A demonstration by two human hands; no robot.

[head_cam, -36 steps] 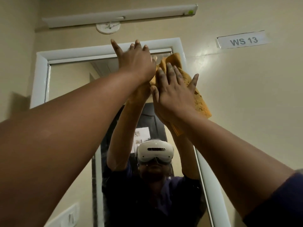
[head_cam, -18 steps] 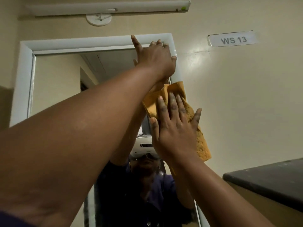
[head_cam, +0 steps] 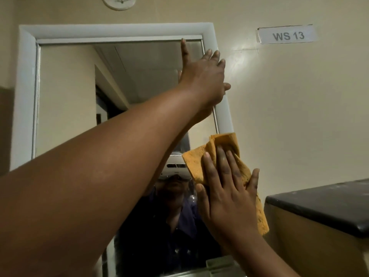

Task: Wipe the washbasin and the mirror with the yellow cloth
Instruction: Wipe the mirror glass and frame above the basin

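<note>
Mirror wipe, right edge, both hands flat.
Dark ledge (head_cam: 327, 204) at near right; cream wall (head_cam: 299, 106) carries label "WS 13" (head_cam: 287, 35). Right hand (head_cam: 227, 194), fingers straight and spread, presses yellow cloth (head_cam: 195, 166) onto mirror (head_cam: 79, 92) at its right edge. Left hand (head_cam: 203, 76) higher, open-fingered, against white frame (head_cam: 119, 30), apart from cloth.

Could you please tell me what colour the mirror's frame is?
The mirror frame is white, clearest in the head view.
</note>
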